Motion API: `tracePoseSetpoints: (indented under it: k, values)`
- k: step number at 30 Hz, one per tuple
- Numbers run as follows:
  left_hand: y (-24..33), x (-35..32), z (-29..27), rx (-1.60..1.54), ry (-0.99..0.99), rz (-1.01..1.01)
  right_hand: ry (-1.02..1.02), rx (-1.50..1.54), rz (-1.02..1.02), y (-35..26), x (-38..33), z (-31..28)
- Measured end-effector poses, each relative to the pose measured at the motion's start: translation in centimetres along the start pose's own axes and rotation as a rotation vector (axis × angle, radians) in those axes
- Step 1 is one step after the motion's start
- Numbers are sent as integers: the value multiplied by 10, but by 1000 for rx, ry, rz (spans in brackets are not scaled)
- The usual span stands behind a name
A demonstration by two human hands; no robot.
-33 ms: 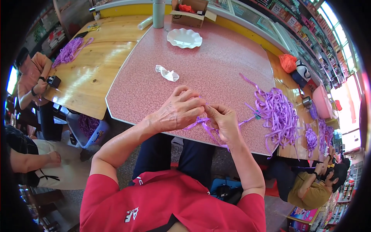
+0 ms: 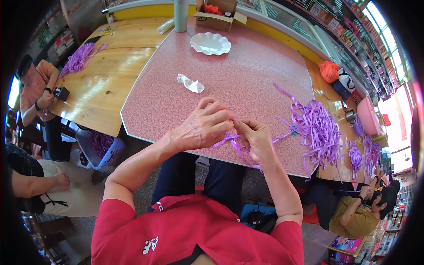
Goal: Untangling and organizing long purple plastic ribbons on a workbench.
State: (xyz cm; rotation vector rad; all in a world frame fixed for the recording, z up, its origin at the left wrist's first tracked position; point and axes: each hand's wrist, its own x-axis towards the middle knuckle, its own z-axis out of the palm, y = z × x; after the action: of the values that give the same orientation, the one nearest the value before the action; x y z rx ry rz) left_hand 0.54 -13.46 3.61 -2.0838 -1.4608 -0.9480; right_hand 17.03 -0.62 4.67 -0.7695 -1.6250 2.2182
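Over the near edge of the pink speckled table (image 2: 154,106), my two hands meet with fingertips almost touching. My left hand (image 2: 204,124) is closed in a pinch on a thin purple ribbon (image 2: 239,149). Thumb and forefinger of my right hand (image 2: 255,138) pinch the same ribbon just beside it. Loops and loose ends hang below the fingers, in front of the table edge. The exact spot where the fingers grip is partly hidden by the left hand. To the right lies a large tangled heap of purple ribbons (image 2: 317,130), and one strand runs toward my right hand.
A crumpled white tissue (image 2: 191,83) and a white scalloped plate (image 2: 210,43) lie farther back. Behind them stand a green cup (image 2: 180,17) and an open cardboard box (image 2: 215,17). People handle things at wooden tables left and right. A tub (image 2: 99,150) stands at lower left.
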Motion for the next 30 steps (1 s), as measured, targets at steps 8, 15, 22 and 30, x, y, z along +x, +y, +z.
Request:
tracePoseSetpoints:
  k: [8, 15, 22, 30]
  values:
    - [26, 0, 18, -318, 323, -450, 55, 207, -90, 11, 1, 16]
    - [16, 2, 25, -1400, 158, -1052, 212, -290, -806, 21, 10, 11]
    - [17, 2, 23, -1542, 236, -1146, 189, -876, -1202, 13, 11, 3]
    - [26, -4, 30, -1317, 296, -1017, 213, -913, -1137, 16, 11, 2]
